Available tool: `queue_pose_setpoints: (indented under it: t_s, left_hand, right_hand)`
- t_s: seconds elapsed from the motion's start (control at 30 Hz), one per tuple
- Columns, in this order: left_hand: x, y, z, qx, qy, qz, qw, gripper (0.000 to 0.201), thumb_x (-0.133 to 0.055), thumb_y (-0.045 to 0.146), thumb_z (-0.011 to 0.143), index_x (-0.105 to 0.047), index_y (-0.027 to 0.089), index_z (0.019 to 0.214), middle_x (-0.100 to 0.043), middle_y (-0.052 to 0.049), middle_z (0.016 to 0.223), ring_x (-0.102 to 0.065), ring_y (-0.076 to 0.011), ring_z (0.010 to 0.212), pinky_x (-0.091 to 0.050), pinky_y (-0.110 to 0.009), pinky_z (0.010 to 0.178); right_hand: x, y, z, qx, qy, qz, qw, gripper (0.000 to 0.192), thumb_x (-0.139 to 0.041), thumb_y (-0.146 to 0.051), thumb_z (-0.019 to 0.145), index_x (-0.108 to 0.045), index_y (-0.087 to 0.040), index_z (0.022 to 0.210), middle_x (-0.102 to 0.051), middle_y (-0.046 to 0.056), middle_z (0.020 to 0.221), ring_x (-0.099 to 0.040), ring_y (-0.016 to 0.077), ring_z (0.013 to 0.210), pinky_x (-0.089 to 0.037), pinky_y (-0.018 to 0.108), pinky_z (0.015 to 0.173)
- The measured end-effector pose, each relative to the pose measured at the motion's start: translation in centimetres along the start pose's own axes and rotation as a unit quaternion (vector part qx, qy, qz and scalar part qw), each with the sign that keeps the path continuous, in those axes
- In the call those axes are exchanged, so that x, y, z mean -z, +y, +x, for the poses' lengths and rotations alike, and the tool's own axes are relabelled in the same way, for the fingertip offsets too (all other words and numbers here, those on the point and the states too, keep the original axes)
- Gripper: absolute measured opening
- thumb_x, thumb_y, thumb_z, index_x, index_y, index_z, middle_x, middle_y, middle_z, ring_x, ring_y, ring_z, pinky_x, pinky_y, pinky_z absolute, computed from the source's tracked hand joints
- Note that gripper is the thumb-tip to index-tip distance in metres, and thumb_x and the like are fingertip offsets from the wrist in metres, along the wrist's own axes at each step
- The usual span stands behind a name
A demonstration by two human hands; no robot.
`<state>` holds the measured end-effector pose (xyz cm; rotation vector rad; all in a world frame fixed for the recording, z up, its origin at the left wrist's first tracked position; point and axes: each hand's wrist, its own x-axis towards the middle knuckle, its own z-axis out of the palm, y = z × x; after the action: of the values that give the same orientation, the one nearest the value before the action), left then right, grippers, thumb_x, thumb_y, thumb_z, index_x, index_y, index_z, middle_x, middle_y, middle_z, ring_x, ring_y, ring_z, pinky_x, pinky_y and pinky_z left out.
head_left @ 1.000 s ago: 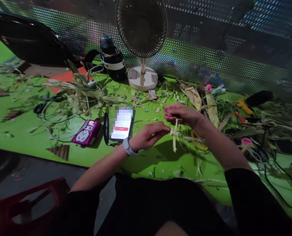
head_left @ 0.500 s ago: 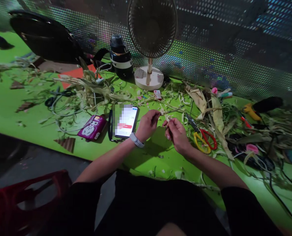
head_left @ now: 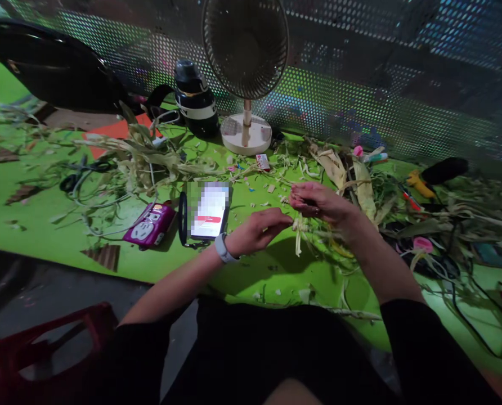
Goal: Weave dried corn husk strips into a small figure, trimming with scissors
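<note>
While the left hand [head_left: 261,228] pinches one end of a pale husk strip [head_left: 298,236] with its fingers closed, the right hand [head_left: 318,201] is just beside it and a little farther from the person, with fingers curled around the upper part of the same strip. Its loose end hangs down between both hands, above the green worktop [head_left: 251,270], near the middle of the front edge. On the left wrist sits a pale watch [head_left: 221,248]. Just left of the hands a phone [head_left: 210,212] lies with its screen lit, and beside it a purple power strip [head_left: 149,226]. Behind the right hand, many dry husks [head_left: 352,174] are scattered toward the right edge, and more lie toward the left side. At the back edge stands a small fan [head_left: 246,73] on a round foot, with a dark bottle [head_left: 194,98] to its left, both in front of a perforated metal wall [head_left: 381,84].
</note>
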<state>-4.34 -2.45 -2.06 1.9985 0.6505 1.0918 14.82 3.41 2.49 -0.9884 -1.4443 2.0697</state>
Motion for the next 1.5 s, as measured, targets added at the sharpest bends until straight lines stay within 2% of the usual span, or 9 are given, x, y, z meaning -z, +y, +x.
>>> queue_pose_setpoints:
  t_s: [0.1, 0.3, 0.57, 0.77, 0.9, 1.0, 1.17, 1.33, 1.5]
  left_hand:
    - [-0.1, 0.3, 0.0, 0.122, 0.107, -0.204, 0.965, 0.016, -0.061, 0.033, 0.084, -0.066, 0.019, 0.089, -0.057, -0.002, 0.069, -0.046, -0.0095, 0.058, -0.037, -0.024, 0.057]
    - [-0.6, -0.6, 0.8, 0.232, 0.243, -0.478, 0.812, 0.021, -0.077, 0.026, 0.067, -0.064, 0.016, 0.079, -0.05, 0.004, 0.061, -0.041, -0.0046, 0.053, -0.036, -0.019, 0.055]
    - [-0.5, -1.9, 0.7, 0.224, 0.28, -0.255, 0.898, 0.019, -0.07, 0.033, 0.075, -0.063, 0.016, 0.079, -0.05, 0.004, 0.061, -0.04, -0.0061, 0.054, -0.033, -0.02, 0.051]
    - [-1.4, -1.8, 0.7, 0.236, 0.282, -0.344, 0.864, 0.023, -0.07, 0.037, 0.074, -0.06, 0.017, 0.08, -0.046, 0.005, 0.059, -0.04, -0.0057, 0.052, -0.034, -0.019, 0.053]
    - [-1.1, -2.6, 0.7, 0.223, 0.326, -0.289, 0.872, 0.02, -0.068, 0.035, 0.077, -0.058, 0.017, 0.08, -0.047, 0.005, 0.06, -0.04, -0.0057, 0.052, -0.034, -0.019, 0.052]
    - [-0.8, -3.2, 0.6, 0.21, 0.328, -0.176, 0.904, 0.017, -0.063, 0.034, 0.081, -0.058, 0.018, 0.08, -0.048, 0.005, 0.06, -0.042, -0.0069, 0.052, -0.035, -0.021, 0.051]
    - [-1.3, -3.1, 0.5, 0.196, 0.309, -0.094, 0.926, 0.02, -0.062, 0.037, 0.081, -0.059, 0.018, 0.079, -0.052, 0.004, 0.061, -0.045, -0.0076, 0.052, -0.036, -0.022, 0.051]
    - [-2.5, -2.4, 0.5, 0.26, 0.31, -0.307, 0.861, 0.029, -0.072, 0.043, 0.071, -0.061, 0.018, 0.081, -0.063, 0.001, 0.073, -0.06, -0.0107, 0.067, -0.048, -0.026, 0.068]
    - [-2.6, -1.7, 0.7, 0.321, 0.334, -0.391, 0.795, 0.024, -0.079, 0.032, 0.064, -0.07, 0.018, 0.081, -0.07, -0.001, 0.089, -0.062, -0.0121, 0.085, -0.045, -0.026, 0.082]
  right_hand:
    - [-0.3, 1.9, 1.5, 0.012, -0.001, 0.124, 0.992, 0.024, -0.065, -0.028, 0.075, -0.046, -0.018, 0.067, -0.042, -0.008, 0.053, -0.019, 0.0015, 0.037, -0.014, 0.015, 0.034]
    - [-2.0, 5.2, 2.3, 0.001, 0.049, 0.277, 0.96, 0.017, -0.058, -0.021, 0.08, -0.046, -0.018, 0.069, -0.044, -0.008, 0.057, -0.015, 0.0021, 0.037, -0.018, 0.014, 0.033]
    - [-4.8, 5.1, 0.6, 0.067, 0.164, 0.35, 0.92, 0.013, -0.061, -0.02, 0.082, -0.052, -0.019, 0.073, -0.057, -0.006, 0.07, -0.024, 0.0021, 0.038, -0.026, 0.015, 0.036]
    - [-4.2, 6.1, 1.1, 0.082, 0.28, 0.31, 0.905, 0.007, -0.063, -0.018, 0.078, -0.056, -0.019, 0.075, -0.061, -0.003, 0.075, -0.05, 0.0053, 0.054, -0.036, 0.015, 0.044]
    - [-4.5, 7.6, 1.1, 0.029, 0.261, 0.165, 0.951, 0.01, -0.064, -0.028, 0.08, -0.059, -0.019, 0.08, -0.057, -0.002, 0.071, -0.051, 0.0083, 0.058, -0.04, 0.019, 0.049]
    - [-5.2, 7.6, 0.3, 0.122, 0.234, -0.01, 0.964, 0.018, -0.057, -0.037, 0.085, -0.057, -0.021, 0.078, -0.053, 0.0, 0.075, -0.052, 0.0114, 0.065, -0.044, 0.024, 0.057]
    - [-5.3, 6.8, -0.5, 0.33, 0.276, -0.288, 0.856, 0.023, -0.052, -0.036, 0.09, -0.057, -0.02, 0.074, -0.052, 0.008, 0.103, -0.05, 0.02, 0.104, -0.044, 0.037, 0.089]
    - [-4.5, 7.3, 0.3, 0.253, 0.194, -0.087, 0.944, 0.026, -0.046, -0.042, 0.092, -0.05, -0.022, 0.077, -0.057, 0.0, 0.08, -0.056, 0.0116, 0.064, -0.044, 0.026, 0.055]
    - [-4.6, 7.4, 1.1, 0.167, 0.251, 0.038, 0.953, 0.027, -0.062, -0.043, 0.081, -0.043, -0.024, 0.084, -0.044, -0.012, 0.049, -0.04, 0.0067, 0.037, -0.029, 0.018, 0.036]
